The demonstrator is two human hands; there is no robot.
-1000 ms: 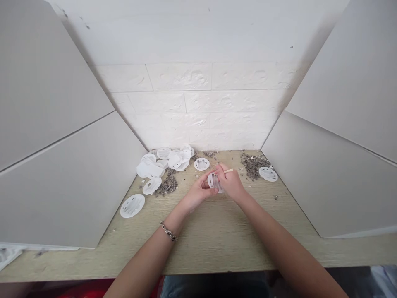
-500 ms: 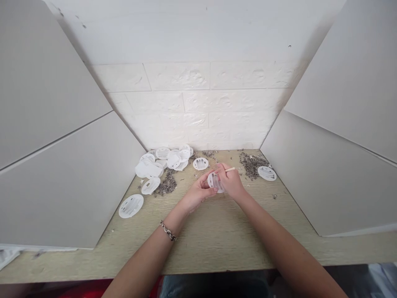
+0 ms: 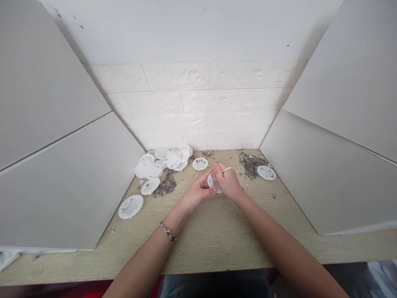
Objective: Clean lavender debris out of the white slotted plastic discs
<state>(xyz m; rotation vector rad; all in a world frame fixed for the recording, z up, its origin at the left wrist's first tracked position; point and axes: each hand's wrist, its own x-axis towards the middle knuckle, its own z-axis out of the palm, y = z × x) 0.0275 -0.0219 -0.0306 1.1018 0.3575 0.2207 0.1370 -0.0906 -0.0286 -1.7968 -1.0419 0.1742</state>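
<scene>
Pinched by its edge in my left hand point(image 3: 198, 193) is a round white plastic disc point(image 3: 213, 183) with slots and raised bars, held tilted a little above the table. My right hand point(image 3: 228, 182) is closed around a thin pale stick point(image 3: 226, 169), its far end sticking out past the knuckles. The stick's working tip is at the disc's upper part, mostly hidden by my fingers. Just beyond my hands a similar slotted disc point(image 3: 200, 164) lies flat on the table.
A pile of white discs point(image 3: 149, 169) lies at the back left beside small grey bits point(image 3: 167, 183). More grey bits point(image 3: 252, 164) and another disc point(image 3: 266, 173) lie at the back right. Grey panels point(image 3: 124, 157) wall both sides; a white brick-pattern wall point(image 3: 195, 99) closes the back.
My right hand has shifted slightly left over the disc, covering more of it. The left hand keeps the disc in nearly the same place.
</scene>
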